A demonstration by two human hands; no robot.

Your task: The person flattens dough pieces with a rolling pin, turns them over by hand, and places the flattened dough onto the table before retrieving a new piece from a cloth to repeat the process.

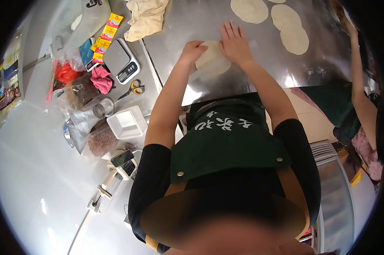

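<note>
A thin, pale dough round lies on the steel worktop between my hands. My left hand has its fingers bent over the left edge of the dough and appears to pinch it. My right hand lies flat on the dough's upper right edge, its fingers stretched forward. Farther up to the right lie more rolled dough rounds: a single one and two that overlap. Part of another shows at the top edge of the view.
Left of the worktop are a kitchen scale, scissors, a white tub, a strip of yellow-red packets and a crumpled cloth. At the far right, another person's arm reaches along the worktop.
</note>
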